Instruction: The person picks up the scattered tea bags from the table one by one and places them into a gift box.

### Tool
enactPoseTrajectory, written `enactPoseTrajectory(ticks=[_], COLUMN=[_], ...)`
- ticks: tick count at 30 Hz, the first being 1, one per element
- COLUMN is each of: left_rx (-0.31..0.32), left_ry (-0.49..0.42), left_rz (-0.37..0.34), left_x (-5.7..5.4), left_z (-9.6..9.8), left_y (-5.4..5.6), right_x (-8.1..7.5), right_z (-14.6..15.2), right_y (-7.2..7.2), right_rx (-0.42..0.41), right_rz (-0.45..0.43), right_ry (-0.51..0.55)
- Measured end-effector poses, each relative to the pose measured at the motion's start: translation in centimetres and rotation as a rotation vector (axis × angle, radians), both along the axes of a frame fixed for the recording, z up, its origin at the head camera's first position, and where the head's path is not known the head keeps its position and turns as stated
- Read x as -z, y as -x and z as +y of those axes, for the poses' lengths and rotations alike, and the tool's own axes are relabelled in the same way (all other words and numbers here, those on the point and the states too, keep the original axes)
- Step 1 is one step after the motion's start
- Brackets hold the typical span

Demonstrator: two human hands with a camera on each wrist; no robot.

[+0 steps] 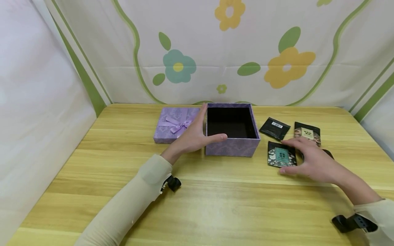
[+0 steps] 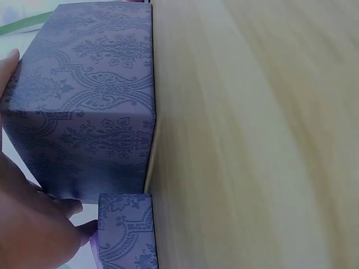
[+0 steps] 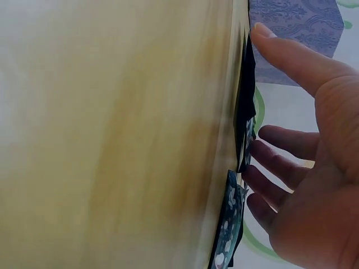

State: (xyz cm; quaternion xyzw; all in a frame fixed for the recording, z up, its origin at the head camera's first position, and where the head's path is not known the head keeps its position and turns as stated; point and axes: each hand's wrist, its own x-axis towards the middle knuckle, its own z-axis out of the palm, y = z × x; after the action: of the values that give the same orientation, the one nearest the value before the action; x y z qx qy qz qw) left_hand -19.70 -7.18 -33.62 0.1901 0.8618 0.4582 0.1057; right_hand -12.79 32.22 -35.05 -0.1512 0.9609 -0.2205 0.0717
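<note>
In the head view my left hand (image 1: 194, 135) lies along the left side of a purple patterned gift box (image 1: 232, 147), its thumb stretched by the front rim. The box stands upright without its lid, showing a dark inside. My right hand (image 1: 314, 162) spreads over several small packets, thumb and fingertips right at the edge of a black packet with a teal label (image 1: 282, 155). In the right wrist view its fingers (image 3: 280, 162) are parted beside the packets. A further dark packet (image 1: 328, 153) is mostly hidden beneath this hand.
Left of the box rests the purple lid (image 1: 163, 133) with a ribbon bow, close to my left hand. A plain black packet (image 1: 274, 128) with a barcode and a brown-patterned packet (image 1: 307, 132) lie on the wooden table (image 1: 215, 205). A flowered curtain (image 1: 209, 51) hangs behind.
</note>
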Motion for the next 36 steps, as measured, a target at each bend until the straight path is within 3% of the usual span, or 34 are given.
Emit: enactPoseTrajectory(ticks=[27, 36], left_rx=[0.012, 0.016], left_ry=[0.007, 0.006], left_rz=[-0.020, -0.018], left_x=[-0.5, -0.5], left_z=[0.1, 0.1], left_y=[-0.2, -0.2], right_x=[-0.1, -0.2], right_z=[0.7, 0.4], right_y=[0.6, 0.5], right_rx=[0.007, 0.003], right_rz=[0.012, 0.016], right_ry=[-0.127, -0.084])
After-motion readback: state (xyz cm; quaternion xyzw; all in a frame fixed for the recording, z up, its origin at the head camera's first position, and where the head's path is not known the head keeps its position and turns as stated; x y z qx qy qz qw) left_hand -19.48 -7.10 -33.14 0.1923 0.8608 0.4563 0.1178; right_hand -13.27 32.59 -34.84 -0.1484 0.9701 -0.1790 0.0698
